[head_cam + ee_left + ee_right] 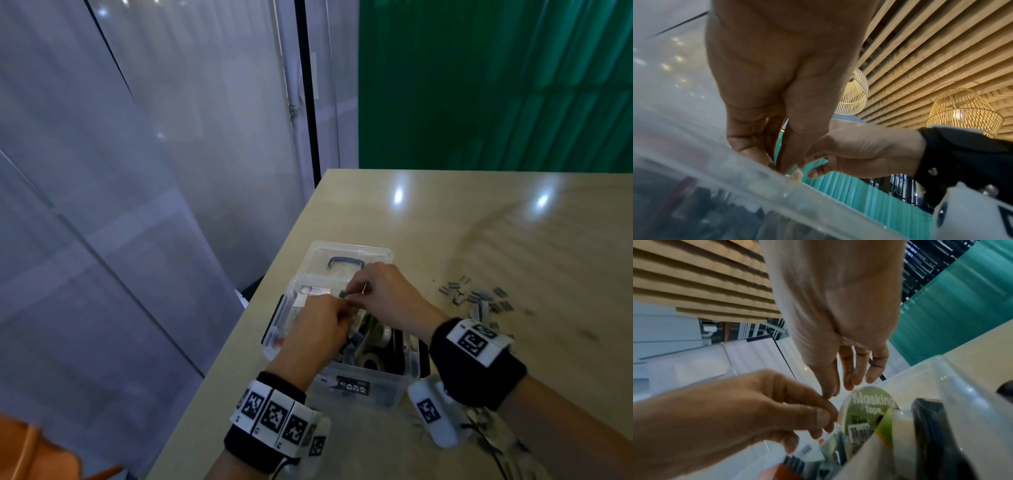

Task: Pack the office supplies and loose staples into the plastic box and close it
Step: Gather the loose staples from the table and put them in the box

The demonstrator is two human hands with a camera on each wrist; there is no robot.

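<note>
Both hands meet over the open box [359, 387], fingertips nearly touching. The left hand [317, 330] has its thumb and fingers curled together in a pinch; what it pinches is too small and blurred to name. The right hand [383, 294] reaches in from the right, thumb and forefinger pinched on a small dark piece, its other fingers loosely extended in the right wrist view. Below the hands, the box holds a green-labelled masking tape [869, 410], another tape roll [371, 361], and a white carton [313, 291] along its left side. The lid [349, 255] lies open behind the box, its dark handle showing. Right of the box, loose staples [476, 296] lie scattered on the table [513, 240], well apart from the hands.
</note>
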